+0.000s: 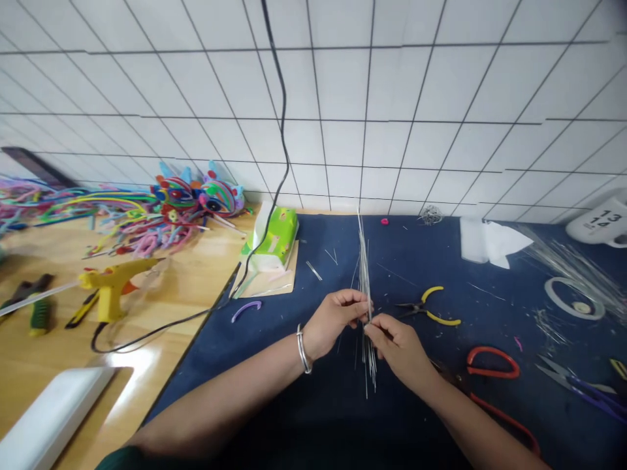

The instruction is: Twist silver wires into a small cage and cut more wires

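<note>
A bundle of thin silvery wires (364, 261) runs up and down the picture over the dark blue mat, its ends fanned out below the hands. My left hand (341, 318), with a silver bangle at the wrist, pinches the bundle's middle from the left. Just beside it on the right, my right hand (399, 346) has its thumb and fingers closed on the same wires. The fingertips of both hands nearly meet. Yellow-handled pliers (434, 308) lie open on the mat, right of the hands.
Red-handled scissors (494, 371), purple-handled scissors (578, 385), a tape roll (551, 294) and loose wires (582, 267) lie right. Left are a green tissue pack (281, 236), a purple curved piece (245, 309), a yellow glue gun (112, 287) with its black cable (171, 324), and colourful pipe cleaners (147, 225).
</note>
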`<state>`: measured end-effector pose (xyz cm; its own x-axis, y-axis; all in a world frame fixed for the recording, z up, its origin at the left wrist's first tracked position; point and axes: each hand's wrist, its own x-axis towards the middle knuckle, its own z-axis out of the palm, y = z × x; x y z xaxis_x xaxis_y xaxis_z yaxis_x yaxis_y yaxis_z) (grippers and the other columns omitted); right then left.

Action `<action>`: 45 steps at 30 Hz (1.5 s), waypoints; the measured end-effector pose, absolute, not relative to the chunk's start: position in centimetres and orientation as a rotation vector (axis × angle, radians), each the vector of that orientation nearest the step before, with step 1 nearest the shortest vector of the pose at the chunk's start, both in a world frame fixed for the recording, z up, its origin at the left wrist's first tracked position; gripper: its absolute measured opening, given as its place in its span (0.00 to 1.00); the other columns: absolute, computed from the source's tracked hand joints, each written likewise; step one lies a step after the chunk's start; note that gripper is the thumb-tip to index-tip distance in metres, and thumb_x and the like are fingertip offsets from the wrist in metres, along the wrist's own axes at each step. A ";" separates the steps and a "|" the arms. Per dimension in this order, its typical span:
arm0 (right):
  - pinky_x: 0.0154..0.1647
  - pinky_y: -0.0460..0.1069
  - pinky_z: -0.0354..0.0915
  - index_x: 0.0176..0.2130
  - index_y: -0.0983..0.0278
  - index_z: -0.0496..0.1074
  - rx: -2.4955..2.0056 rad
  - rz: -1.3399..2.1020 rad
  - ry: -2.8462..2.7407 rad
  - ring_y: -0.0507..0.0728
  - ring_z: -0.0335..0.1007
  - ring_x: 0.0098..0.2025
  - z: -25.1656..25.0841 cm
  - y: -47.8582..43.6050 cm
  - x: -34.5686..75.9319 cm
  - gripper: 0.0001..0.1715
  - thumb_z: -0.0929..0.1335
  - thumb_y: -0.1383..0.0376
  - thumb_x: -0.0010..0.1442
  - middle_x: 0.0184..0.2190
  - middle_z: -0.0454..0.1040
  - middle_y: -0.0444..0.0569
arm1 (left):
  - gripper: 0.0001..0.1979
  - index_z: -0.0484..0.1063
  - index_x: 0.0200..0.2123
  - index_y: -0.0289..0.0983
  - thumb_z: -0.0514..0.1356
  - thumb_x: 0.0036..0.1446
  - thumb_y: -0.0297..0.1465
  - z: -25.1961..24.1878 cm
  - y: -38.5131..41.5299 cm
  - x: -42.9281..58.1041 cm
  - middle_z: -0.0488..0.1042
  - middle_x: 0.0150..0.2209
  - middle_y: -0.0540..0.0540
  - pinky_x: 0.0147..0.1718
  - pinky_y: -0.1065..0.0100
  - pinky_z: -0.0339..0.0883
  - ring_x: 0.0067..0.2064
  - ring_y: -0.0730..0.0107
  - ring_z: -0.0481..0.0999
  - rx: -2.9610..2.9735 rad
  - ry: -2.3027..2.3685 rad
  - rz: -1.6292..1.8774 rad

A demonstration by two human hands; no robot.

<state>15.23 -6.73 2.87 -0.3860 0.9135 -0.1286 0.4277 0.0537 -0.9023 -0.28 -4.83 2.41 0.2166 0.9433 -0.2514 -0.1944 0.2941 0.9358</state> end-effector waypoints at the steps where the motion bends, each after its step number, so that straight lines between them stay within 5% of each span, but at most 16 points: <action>1: 0.25 0.43 0.55 0.27 0.64 0.65 -1.347 1.269 -1.873 0.48 0.57 0.21 2.7 -6.7 15.2 0.14 0.59 0.60 0.59 0.19 0.59 0.39 | 0.10 0.71 0.31 0.33 0.60 0.49 0.35 2.3 -5.0 -0.3 0.69 0.24 0.49 0.25 0.75 0.57 0.26 0.78 0.67 0.929 1.026 0.969; 11: 0.27 0.43 0.53 0.26 0.63 0.65 -1.483 0.956 -1.999 0.49 0.60 0.25 2.1 -5.6 15.6 0.14 0.60 0.60 0.59 0.21 0.64 0.41 | 0.09 0.69 0.32 0.35 0.57 0.51 0.36 2.2 -4.8 -2.5 0.67 0.22 0.52 0.21 0.76 0.56 0.22 0.79 0.63 1.169 1.304 0.960; 23: 0.24 0.44 0.49 0.24 0.64 0.67 -1.638 0.867 -2.261 0.49 0.61 0.22 1.2 -5.1 16.5 0.17 0.61 0.57 0.58 0.20 0.67 0.43 | 0.08 0.70 0.30 0.36 0.52 0.53 0.32 0.9 -3.7 -4.3 0.74 0.25 0.51 0.29 0.73 0.62 0.26 0.75 0.72 1.694 1.586 0.629; 29: 0.24 0.45 0.49 0.23 0.64 0.67 -1.656 0.790 -2.343 0.49 0.62 0.23 1.0 -5.0 16.5 0.18 0.62 0.57 0.57 0.20 0.69 0.43 | 0.10 0.71 0.32 0.36 0.53 0.54 0.35 1.8 -4.5 -3.3 0.75 0.25 0.49 0.24 0.74 0.61 0.26 0.75 0.73 1.637 1.555 0.544; 38: 0.24 0.45 0.50 0.24 0.64 0.71 -1.678 0.851 -2.301 0.50 0.62 0.23 1.5 -4.7 16.9 0.15 0.62 0.59 0.57 0.20 0.69 0.44 | 0.11 0.67 0.35 0.35 0.54 0.54 0.37 1.7 -5.0 -2.4 0.74 0.41 0.42 0.18 0.77 0.60 0.35 0.68 0.76 1.202 1.343 0.657; 45: 0.23 0.45 0.48 0.22 0.64 0.69 -1.675 0.862 -2.289 0.49 0.61 0.22 1.3 -4.7 17.0 0.16 0.63 0.58 0.55 0.18 0.67 0.43 | 0.10 0.67 0.34 0.35 0.53 0.55 0.36 1.3 -5.1 -0.6 0.73 0.41 0.42 0.16 0.78 0.58 0.35 0.68 0.76 1.130 1.218 0.693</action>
<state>17.04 -4.74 1.31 -0.3510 0.9168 -0.1903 0.8145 0.1986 -0.5451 -0.63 -5.06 1.32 0.2562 0.8961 -0.3626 0.1469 0.3346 0.9308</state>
